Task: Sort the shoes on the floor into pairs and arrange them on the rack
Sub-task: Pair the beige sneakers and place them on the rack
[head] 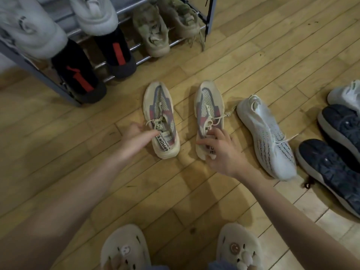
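Two matching cream sneakers with grey-pink mesh lie side by side on the wooden floor, toes toward the rack: the left sneaker [160,117] and the right sneaker [208,112]. My left hand [136,137] reaches to the left sneaker's heel, fingers touching its tongue and collar. My right hand [222,151] rests spread over the right sneaker's heel. Neither shoe is lifted. The metal shoe rack [136,45] stands at the top left.
The rack holds white shoes [93,14], black shoes with red stripes [78,75] and olive sneakers [153,34]. On the floor to the right lie a white knit sneaker [266,137], dark blue shoes [331,168] and another white shoe [346,94]. My feet wear beige clogs [124,248].
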Demonstrator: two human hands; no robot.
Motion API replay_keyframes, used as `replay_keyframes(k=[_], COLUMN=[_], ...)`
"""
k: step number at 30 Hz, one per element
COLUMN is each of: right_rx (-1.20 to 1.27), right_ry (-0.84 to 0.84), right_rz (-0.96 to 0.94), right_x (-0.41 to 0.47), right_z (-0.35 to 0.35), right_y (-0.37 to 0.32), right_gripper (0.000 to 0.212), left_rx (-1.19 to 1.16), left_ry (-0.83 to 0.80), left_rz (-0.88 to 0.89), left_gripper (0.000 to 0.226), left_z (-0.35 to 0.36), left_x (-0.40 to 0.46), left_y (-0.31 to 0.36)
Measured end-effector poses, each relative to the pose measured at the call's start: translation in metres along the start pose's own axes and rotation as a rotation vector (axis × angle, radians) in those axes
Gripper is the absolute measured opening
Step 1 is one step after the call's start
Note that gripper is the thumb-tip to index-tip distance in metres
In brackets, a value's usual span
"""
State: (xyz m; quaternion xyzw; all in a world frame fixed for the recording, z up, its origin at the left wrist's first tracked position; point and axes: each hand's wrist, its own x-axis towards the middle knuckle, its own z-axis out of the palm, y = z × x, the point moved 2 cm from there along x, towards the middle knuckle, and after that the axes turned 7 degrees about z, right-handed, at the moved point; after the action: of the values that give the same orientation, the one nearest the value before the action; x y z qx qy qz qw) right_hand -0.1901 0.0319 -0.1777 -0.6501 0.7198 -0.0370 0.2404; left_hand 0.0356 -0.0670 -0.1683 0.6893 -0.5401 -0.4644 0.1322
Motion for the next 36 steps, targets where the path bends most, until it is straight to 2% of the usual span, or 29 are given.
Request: replay_keyframes(k=[2,4,7,10,12,14,17,19,25,28,32,34,36], right_rx=[0.154,0.264,0.267,0.228,0.205,0.247,0.395,0.486,0.652,0.757,0.877,0.857,0.792], right_ry=[0.188,0.313,0.297,0.249,0.242,0.238,0.255,0.27,0.252,0.234,0.235,0.235,0.274], right_rz=[0.056,0.232,0.441,0.501,0.5,0.505,0.491,0.484,0.488,0.484,0.465,0.437,0.383], right_x=[-0.005,-0.005,-0.001,0.003,0.004,0.003,-0.001,-0.004,-0.007,-0.007,-0.008,-0.006,-0.008], right_z=[0.007,0.013,0.021,0.029,0.033,0.033,0.025,0.018,0.003,-0.001,-0.017,-0.03,-0.048], right_y=[-0.001,-0.003,-0.005,-0.006,-0.006,-0.004,0.0,0.002,0.003,0.004,0.005,0.006,0.0], right_gripper=[0.05,0.066,0.111,0.122,0.121,0.118,0.113,0.108,0.106,0.105,0.103,0.1,0.093], left_rx=[0.042,0.009,-0.032,-0.076,-0.119,-0.178,-0.253,-0.289,-0.386,-0.435,-0.495,-0.452,-0.393], left_ry=[-0.076,-0.112,-0.097,-0.076,-0.057,-0.05,-0.046,-0.042,-0.101,-0.151,-0.208,-0.235,-0.193], left_rz=[-0.057,-0.08,-0.111,-0.108,-0.128,-0.154,-0.175,-0.202,-0.264,-0.241,-0.202,-0.163,-0.089], left_gripper=[0.079,0.081,0.076,0.071,0.056,0.051,0.075,0.079,0.043,0.053,0.043,0.043,0.037], left_z=[0.01,0.017,0.022,0.024,0.024,0.023,0.025,0.027,0.025,0.022,0.0,-0.015,-0.03], left_x=[-0.006,-0.008,-0.003,-0.002,-0.004,-0.003,0.005,0.007,-0.009,-0.015,-0.023,-0.03,-0.038], left_y=[-0.003,-0.007,-0.017,-0.019,-0.014,-0.012,-0.02,-0.024,0.0,0.009,0.031,0.045,0.055])
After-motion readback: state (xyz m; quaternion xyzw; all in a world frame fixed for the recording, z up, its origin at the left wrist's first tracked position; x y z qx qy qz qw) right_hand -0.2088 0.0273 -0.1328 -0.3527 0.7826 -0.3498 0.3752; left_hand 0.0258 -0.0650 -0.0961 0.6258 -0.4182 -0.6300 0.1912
